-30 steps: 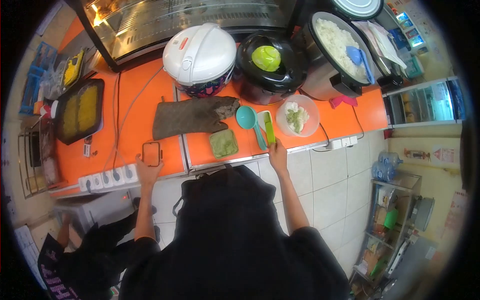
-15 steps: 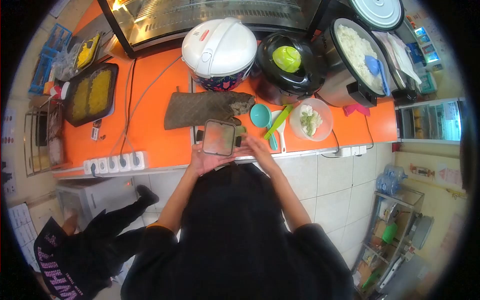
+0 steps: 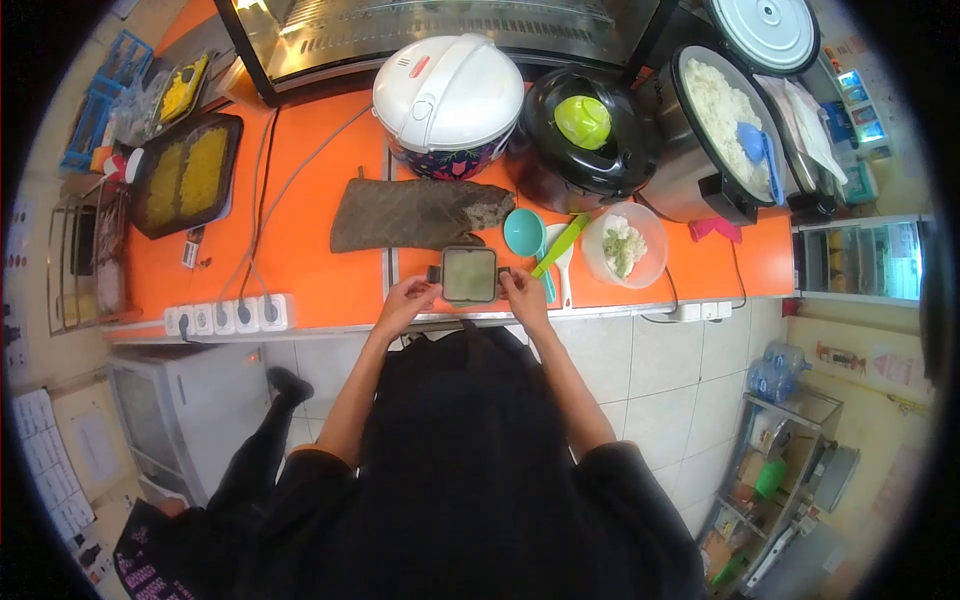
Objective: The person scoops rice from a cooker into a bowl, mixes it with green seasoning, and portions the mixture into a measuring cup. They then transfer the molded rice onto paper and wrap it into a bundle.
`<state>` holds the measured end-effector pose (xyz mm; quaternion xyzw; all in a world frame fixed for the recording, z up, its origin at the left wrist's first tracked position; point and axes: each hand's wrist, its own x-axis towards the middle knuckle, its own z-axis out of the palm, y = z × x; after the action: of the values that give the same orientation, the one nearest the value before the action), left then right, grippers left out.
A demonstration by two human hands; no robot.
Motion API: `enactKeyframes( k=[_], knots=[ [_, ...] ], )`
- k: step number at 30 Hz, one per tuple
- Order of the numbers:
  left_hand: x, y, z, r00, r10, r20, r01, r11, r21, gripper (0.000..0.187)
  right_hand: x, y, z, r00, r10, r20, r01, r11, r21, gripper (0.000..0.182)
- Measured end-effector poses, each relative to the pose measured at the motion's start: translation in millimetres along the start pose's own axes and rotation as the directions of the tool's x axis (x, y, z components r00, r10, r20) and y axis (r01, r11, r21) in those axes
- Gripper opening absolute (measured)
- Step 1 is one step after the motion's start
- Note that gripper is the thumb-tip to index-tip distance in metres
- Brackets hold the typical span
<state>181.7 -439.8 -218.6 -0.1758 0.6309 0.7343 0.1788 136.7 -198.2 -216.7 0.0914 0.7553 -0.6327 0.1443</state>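
Observation:
At the front edge of the orange counter, a small square box (image 3: 469,275) with a dark rim and dark side tabs is held level between both hands. Its pale green face points up at me. My left hand (image 3: 406,303) pinches the left tab, and my right hand (image 3: 526,299) grips the right one. Right behind the box lies a folded dark cloth (image 3: 405,215). Close to my right hand are a turquoise scoop (image 3: 524,232), a green spatula (image 3: 562,245) and a white spoon (image 3: 565,282). A clear bowl (image 3: 655,265) holds white and green food.
Behind stand a white rice cooker (image 3: 450,95), a black cooker (image 3: 580,165) with a green item on top, and an open pot (image 3: 672,110) of rice. Cables run to a power strip (image 3: 225,316) at left, near a black tray (image 3: 225,180). A person (image 3: 235,500) is at lower left.
The square box has shifted right and is now level, with a hand at each side tab. My right hand has closed on its tab. The person at left has moved lower.

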Motion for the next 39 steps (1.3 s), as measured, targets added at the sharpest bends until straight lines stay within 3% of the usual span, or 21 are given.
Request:
enactKeyframes(
  k=[2,4,5,8,9,11,13,20,21,22,23,24,25,26,27,28,30,32,36,38,39],
  knots=[
    [6.1,-4.5,3.6,0.998,-0.051,-0.039,0.056,0.985,0.164,0.033,8.5,10.9,-3.7,1.0,0.0,-0.002,-0.001,1.0,-0.031,0.023],
    [10.6,-11.2,6.9,0.998,-0.039,-0.047,0.049,0.969,0.243,0.032,16.9,17.6,-10.5,0.998,0.051,0.046,-0.039,0.971,-0.234,0.027],
    [12.8,-15.3,8.2,0.998,-0.028,-0.048,0.042,0.945,0.324,0.032,19.1,20.0,-12.1,0.998,0.051,0.048,-0.038,0.971,-0.237,0.027],
    [16.5,-22.5,8.6,0.999,-0.033,-0.038,0.046,0.923,0.382,0.03,22.6,21.1,-13.0,0.997,0.039,0.066,-0.017,0.952,-0.307,0.027],
    [16.7,-25.2,10.5,0.999,-0.033,-0.04,0.046,0.924,0.38,0.03,22.4,20.9,-12.8,0.997,-0.009,0.079,0.033,0.949,-0.313,0.026],
    [16.8,-31.3,15.1,0.982,0.174,-0.069,-0.157,0.966,0.203,0.03,21.5,19.8,-11.9,0.994,-0.058,0.09,0.084,0.944,-0.319,0.026],
    [16.4,-32.0,16.4,0.982,0.175,-0.073,-0.156,0.966,0.208,0.031,20.8,20.6,-10.1,0.98,-0.19,0.066,0.2,0.89,-0.409,0.026],
    [23.6,-35.1,16.2,0.99,0.081,-0.113,-0.054,0.973,0.225,0.041,22.4,19.2,-9.3,0.991,-0.116,0.06,0.129,0.94,-0.316,0.028],
    [24.0,-36.8,16.3,0.99,0.089,-0.107,-0.063,0.972,0.226,0.041,20.5,14.3,-10.8,0.998,-0.036,0.053,0.051,0.948,-0.314,0.027],
    [18.2,-31.3,19.0,0.962,0.233,-0.145,-0.177,0.93,0.323,0.043,19.1,7.4,-11.0,0.998,0.038,0.044,-0.022,0.951,-0.309,0.027],
    [16.6,-20.1,21.8,0.905,0.391,-0.166,-0.293,0.858,0.423,0.045,23.8,26.4,-5.1,0.976,-0.201,-0.078,0.15,0.894,-0.422,0.024],
    [9.9,-11.2,24.1,0.866,0.459,-0.199,-0.246,0.738,0.628,0.046,17.6,12.4,-1.6,0.924,-0.362,-0.126,0.234,0.792,-0.565,0.03],
    [8.3,-7.7,27.4,0.847,0.489,-0.21,-0.238,0.701,0.673,0.043,12.9,12.8,-1.3,0.837,-0.538,-0.096,0.389,0.71,-0.587,0.036],
    [6.0,-6.7,28.6,0.838,0.505,-0.208,-0.214,0.653,0.727,0.038,9.0,2.8,2.4,0.839,-0.542,-0.053,0.392,0.668,-0.633,0.033],
    [1.3,3.0,31.2,0.874,0.455,-0.168,-0.23,0.694,0.682,0.032,10.3,13.2,9.4,0.816,-0.577,-0.038,0.418,0.634,-0.65,0.031],
    [3.3,-0.1,34.2,0.898,0.402,-0.181,-0.188,0.721,0.667,0.027,4.7,12.9,14.2,0.915,-0.404,0.011,0.329,0.729,-0.6,0.03],
    [2.4,-0.6,39.1,0.889,0.406,-0.211,-0.198,0.757,0.623,0.026,-0.6,4.0,18.3,0.856,-0.517,-0.014,0.399,0.677,-0.618,0.028],
    [1.4,-7.2,39.7,0.867,0.463,-0.182,-0.258,0.732,0.631,0.027,-0.2,0.0,15.2,0.954,-0.27,-0.128,0.199,0.895,-0.4,0.022],
    [11.5,-18.3,42.4,0.862,0.44,-0.253,-0.279,0.827,0.488,0.025,6.5,17.9,15.2,0.906,-0.359,-0.225,0.214,0.847,-0.487,0.02],
    [10.5,-28.1,42.2,0.873,0.423,-0.243,-0.281,0.843,0.459,0.024,3.2,15.2,13.9,0.965,-0.169,-0.199,0.055,0.876,-0.479,0.023],
    [15.2,-35.6,39.0,0.881,0.387,-0.274,-0.244,0.866,0.437,0.025,1.8,17.1,12.8,0.954,-0.179,-0.242,0.045,0.879,-0.475,0.023]
  ],
)
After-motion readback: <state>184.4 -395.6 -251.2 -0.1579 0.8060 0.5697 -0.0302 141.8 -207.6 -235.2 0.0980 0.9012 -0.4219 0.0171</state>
